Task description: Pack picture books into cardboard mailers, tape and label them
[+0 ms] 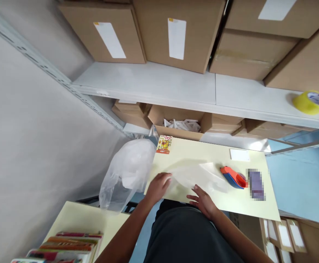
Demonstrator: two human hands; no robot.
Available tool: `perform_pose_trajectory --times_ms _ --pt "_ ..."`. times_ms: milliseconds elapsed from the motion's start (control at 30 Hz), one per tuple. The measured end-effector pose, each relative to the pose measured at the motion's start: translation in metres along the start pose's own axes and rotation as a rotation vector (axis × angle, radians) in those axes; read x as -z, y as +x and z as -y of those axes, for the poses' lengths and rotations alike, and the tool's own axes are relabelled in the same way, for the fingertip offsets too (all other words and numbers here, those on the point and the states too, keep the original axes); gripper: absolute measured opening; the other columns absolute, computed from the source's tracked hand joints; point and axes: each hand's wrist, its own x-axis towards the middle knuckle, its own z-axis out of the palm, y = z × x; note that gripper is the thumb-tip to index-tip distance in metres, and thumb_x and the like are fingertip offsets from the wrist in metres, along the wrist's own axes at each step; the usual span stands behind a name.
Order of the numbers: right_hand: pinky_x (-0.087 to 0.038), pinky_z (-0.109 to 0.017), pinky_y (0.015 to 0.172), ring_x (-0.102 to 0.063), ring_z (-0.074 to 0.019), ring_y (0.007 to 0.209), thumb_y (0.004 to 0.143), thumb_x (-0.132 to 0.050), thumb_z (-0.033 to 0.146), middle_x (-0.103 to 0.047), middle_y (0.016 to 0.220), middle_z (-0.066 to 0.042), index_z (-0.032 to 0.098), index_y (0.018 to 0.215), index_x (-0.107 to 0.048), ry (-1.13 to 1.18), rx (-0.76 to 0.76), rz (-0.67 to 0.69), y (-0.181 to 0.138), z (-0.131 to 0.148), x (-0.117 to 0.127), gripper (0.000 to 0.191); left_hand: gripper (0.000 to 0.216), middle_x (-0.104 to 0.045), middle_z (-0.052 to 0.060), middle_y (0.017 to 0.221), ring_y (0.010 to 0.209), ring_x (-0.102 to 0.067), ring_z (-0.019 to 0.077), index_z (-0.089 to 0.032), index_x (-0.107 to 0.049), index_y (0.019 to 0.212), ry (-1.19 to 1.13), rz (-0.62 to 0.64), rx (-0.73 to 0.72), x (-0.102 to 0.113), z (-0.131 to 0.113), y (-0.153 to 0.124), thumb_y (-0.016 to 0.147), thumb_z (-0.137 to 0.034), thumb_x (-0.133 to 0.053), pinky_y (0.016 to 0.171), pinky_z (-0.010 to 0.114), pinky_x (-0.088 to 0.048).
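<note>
A thin white plastic bag (200,177) lies flat on the pale yellow table (244,204). My left hand (158,187) is closed on the bag's near left corner at the table's edge. My right hand (203,201) rests on the bag's near edge, fingers spread flat. A red and blue tape dispenser (233,177) sits just right of the bag. A small colourful card (164,144) lies at the table's far left corner.
A clear plastic bag (126,173) hangs off the table's left side. A white label (239,155) and a blurred dark item (256,184) lie on the table. Cardboard boxes (176,33) fill the grey shelves (154,82); a yellow tape roll (311,101) sits right. Stacked books (69,244) are bottom left.
</note>
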Motion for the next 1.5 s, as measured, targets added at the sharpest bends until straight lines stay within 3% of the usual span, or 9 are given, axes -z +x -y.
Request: perform_pose_trajectory --times_ms 167,300,433,567,700,800,1067,1267,1500 --pt "-0.053 -0.034 0.069 -0.074 -0.0227 0.078 0.068 -0.084 0.054 -0.075 0.109 -0.013 0.019 0.124 -0.064 -0.251 0.003 0.070 0.011 -0.008 0.006 0.069 0.048 -0.057 0.015 0.146 0.136 -0.050 0.0313 -0.021 -0.057 0.140 0.245 0.276 -0.114 -0.062 -0.015 0.011 0.093 -0.035 -0.055 0.112 0.046 -0.040" --pt "-0.053 -0.036 0.073 -0.069 -0.0213 0.069 0.068 -0.078 0.056 -0.076 0.084 -0.007 0.016 0.107 -0.073 -0.428 0.330 -0.128 0.017 0.002 0.032 0.055 0.060 -0.044 0.018 0.157 0.147 -0.037 0.0350 -0.019 -0.052 0.145 0.429 0.269 -0.127 -0.075 0.019 -0.002 0.085 -0.019 -0.056 0.117 0.053 -0.032" --pt "-0.053 -0.046 0.090 -0.067 -0.0280 0.098 0.080 -0.062 0.058 -0.072 0.116 -0.014 0.019 0.114 -0.072 -0.690 0.685 -0.515 0.026 0.014 0.070 0.053 0.063 -0.037 0.015 0.163 0.151 -0.031 0.0322 -0.021 -0.049 0.148 0.454 0.288 -0.200 -0.069 0.041 -0.012 0.086 -0.014 -0.049 0.119 0.053 -0.028" --pt "-0.039 -0.051 0.114 -0.049 -0.0315 0.137 0.092 -0.050 0.045 -0.057 0.147 -0.015 0.020 0.132 -0.065 -1.200 0.872 -0.359 0.039 0.013 0.092 0.050 0.062 -0.035 0.014 0.164 0.153 -0.028 0.0316 -0.020 -0.048 0.149 0.451 0.308 -0.239 -0.065 0.047 -0.011 0.088 -0.014 -0.049 0.122 0.054 -0.023" --pt "-0.030 -0.054 0.120 -0.031 -0.0318 0.152 0.094 -0.049 0.035 -0.043 0.161 -0.009 0.023 0.144 -0.056 -1.568 0.735 -0.123 0.057 0.001 0.096 0.053 0.059 -0.035 0.012 0.164 0.154 -0.025 0.0294 -0.021 -0.049 0.148 0.426 0.328 -0.305 -0.056 0.053 -0.003 0.088 -0.016 -0.051 0.124 0.053 -0.020" --pt "-0.030 -0.054 0.119 -0.030 -0.0328 0.152 0.094 -0.047 0.032 -0.039 0.163 -0.009 0.021 0.147 -0.053 -1.689 0.609 -0.144 0.066 -0.014 0.099 0.055 0.059 -0.036 0.010 0.164 0.154 -0.025 0.0278 -0.024 -0.050 0.146 0.396 0.331 -0.337 -0.047 0.056 0.001 0.088 -0.016 -0.053 0.125 0.052 -0.019" --pt "-0.040 -0.050 0.114 -0.026 -0.0321 0.154 0.094 -0.043 0.031 -0.032 0.166 -0.009 0.021 0.152 -0.046 -1.703 0.582 -0.252 0.066 -0.038 0.109 0.059 0.044 -0.055 0.009 0.149 0.142 -0.044 0.0272 -0.024 -0.064 0.130 0.273 0.254 -0.245 -0.049 0.049 0.013 0.088 -0.014 -0.054 0.119 0.048 -0.031" --pt "-0.042 -0.051 0.114 -0.025 -0.0321 0.154 0.092 -0.041 0.032 -0.033 0.166 -0.009 0.020 0.152 -0.045 -1.680 0.588 -0.215 0.070 -0.036 0.119 0.061 0.037 -0.068 0.010 0.124 0.117 -0.060 0.0249 -0.022 -0.064 0.126 0.114 0.001 -0.028 -0.037 0.031 0.075 0.092 -0.016 -0.051 0.104 0.041 -0.048" --pt "-0.040 -0.052 0.117 -0.024 -0.0318 0.155 0.091 -0.042 0.038 -0.032 0.166 -0.009 0.021 0.152 -0.043 -1.678 0.586 -0.178 0.075 -0.036 0.133 0.063 0.044 -0.055 0.015 0.140 0.131 -0.048 0.0291 -0.018 -0.057 0.133 0.068 -0.195 0.059 -0.040 0.022 0.113 0.088 -0.015 -0.057 0.110 0.045 -0.042"
